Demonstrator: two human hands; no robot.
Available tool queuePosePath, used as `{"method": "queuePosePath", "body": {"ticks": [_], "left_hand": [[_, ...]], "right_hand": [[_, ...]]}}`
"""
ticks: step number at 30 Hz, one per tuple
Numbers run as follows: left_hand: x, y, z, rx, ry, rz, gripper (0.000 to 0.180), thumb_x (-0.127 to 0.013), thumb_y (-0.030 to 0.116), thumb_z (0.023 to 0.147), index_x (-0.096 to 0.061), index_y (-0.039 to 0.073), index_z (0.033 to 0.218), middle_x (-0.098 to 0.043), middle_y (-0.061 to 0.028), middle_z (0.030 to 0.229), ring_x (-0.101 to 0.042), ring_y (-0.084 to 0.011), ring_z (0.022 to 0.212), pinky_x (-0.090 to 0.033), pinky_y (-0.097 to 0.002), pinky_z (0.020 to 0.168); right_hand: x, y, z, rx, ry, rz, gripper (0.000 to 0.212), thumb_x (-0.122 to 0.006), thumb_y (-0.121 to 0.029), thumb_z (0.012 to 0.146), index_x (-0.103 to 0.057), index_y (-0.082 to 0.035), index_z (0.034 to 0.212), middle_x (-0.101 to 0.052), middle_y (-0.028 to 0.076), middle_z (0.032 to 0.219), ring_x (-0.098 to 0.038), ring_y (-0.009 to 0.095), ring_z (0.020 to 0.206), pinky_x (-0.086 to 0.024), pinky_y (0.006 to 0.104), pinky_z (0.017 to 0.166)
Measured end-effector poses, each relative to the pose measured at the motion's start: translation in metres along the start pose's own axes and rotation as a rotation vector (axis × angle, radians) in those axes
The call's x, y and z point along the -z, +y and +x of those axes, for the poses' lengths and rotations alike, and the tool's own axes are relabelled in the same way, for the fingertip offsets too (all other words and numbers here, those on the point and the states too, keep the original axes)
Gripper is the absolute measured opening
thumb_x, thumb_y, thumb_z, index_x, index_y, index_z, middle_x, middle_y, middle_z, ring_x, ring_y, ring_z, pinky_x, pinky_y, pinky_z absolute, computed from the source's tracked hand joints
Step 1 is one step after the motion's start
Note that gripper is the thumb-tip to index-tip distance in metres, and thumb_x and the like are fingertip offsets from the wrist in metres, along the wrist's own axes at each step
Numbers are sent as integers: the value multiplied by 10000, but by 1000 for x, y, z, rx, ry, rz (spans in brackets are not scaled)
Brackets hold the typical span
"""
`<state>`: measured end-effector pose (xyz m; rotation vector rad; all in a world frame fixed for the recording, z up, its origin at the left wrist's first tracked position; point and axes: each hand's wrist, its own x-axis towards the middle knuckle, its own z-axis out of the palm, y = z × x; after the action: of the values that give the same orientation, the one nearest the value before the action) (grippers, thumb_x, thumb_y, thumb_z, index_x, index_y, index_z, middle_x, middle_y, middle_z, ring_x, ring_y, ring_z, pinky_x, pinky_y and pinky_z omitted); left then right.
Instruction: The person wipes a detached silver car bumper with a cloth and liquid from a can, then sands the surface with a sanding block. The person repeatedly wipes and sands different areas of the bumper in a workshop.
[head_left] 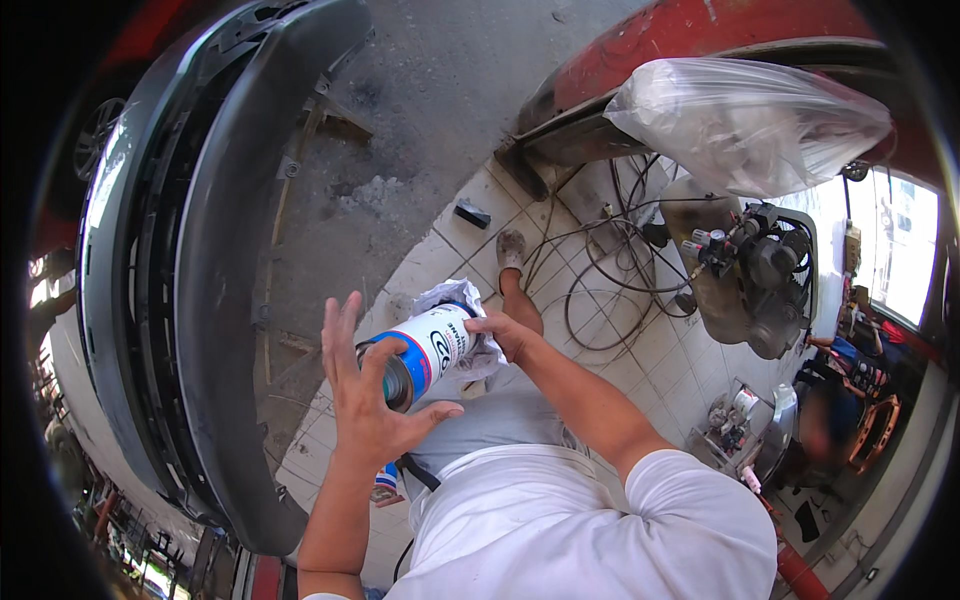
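Dark grey plastic fills the left of the view: a car bumper (190,270) stands propped off the ground on a wooden stand, its long face turned toward the person, so its surface is within arm's reach. Behind it lies rough concrete; nearer, the floor (650,360) is pale tile. A red car body (720,30) arches over the top right, with a clear plastic bag (745,120) draped on it, probably to keep it covered. Below the bag a compressor (750,275) sits on the tiles, its black hoses (600,270) coiled loose toward the person's foot.

At the centre, a can (425,355), white with blue and red bands, is held tipped on its side above the tiles, its dark end facing the left hand (370,395). That hand is spread, fingers released, palm against the can's end, as if to steady or turn it. The right hand (505,335) is clenched on a crumpled white rag (455,300) pressed to the can's other end, a hold that suits wiping.
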<state>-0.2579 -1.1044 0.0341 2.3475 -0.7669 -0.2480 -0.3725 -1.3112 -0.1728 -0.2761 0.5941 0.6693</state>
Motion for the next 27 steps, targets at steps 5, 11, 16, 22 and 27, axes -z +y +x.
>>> {"method": "queuePosePath", "body": {"ticks": [5, 11, 16, 22, 27], "left_hand": [[-150, -50, 37, 263, -111, -164, 579, -811, 265, 767, -599, 88, 1276, -525, -165, 1359, -470, -415, 1279, -382, -564, 1073], [-309, -103, 55, 355, -159, -113, 500, -780, 211, 813, -607, 59, 1257, -509, -187, 1283, -491, -404, 1179, -403, -543, 1018], [-469, -182, 33, 422, -272, -113, 421, -782, 247, 846, -644, 131, 1227, -491, -144, 1328, -471, -376, 1216, -384, -542, 1013], [-645, -275, -27, 482, -193, 246, 378, -794, 265, 828, -676, 171, 1175, -505, -110, 1344, -456, -349, 1261, -370, -544, 1026], [-684, -292, -35, 378, -234, 269, 489, -811, 343, 815, -663, 167, 1246, -499, -117, 1402, -438, -347, 1306, -350, -565, 1043]], "right_hand": [[136, -31, 50, -32, 196, 92, 727, -816, -230, 825, -498, -3, 1437, -711, 171, 1221, -736, 292, 1052, -601, 444, 951], [249, -113, 85, -197, 226, -15, 639, -773, -237, 887, -512, 21, 1410, -710, 185, 1224, -738, 287, 1070, -606, 438, 966], [416, -125, 165, -452, 490, -1152, 644, -740, -471, 931, -570, -111, 1438, -598, 265, 1373, -701, 366, 1145, -565, 452, 985], [486, -114, 281, -284, 532, -2090, 689, -730, -534, 882, -597, -142, 1433, -352, 382, 1556, -642, 517, 1170, -527, 525, 1028], [523, -128, 323, -99, 700, -2105, 559, -726, -469, 903, -663, -28, 1241, -527, 308, 1439, -667, 471, 1115, -545, 504, 968]]}}
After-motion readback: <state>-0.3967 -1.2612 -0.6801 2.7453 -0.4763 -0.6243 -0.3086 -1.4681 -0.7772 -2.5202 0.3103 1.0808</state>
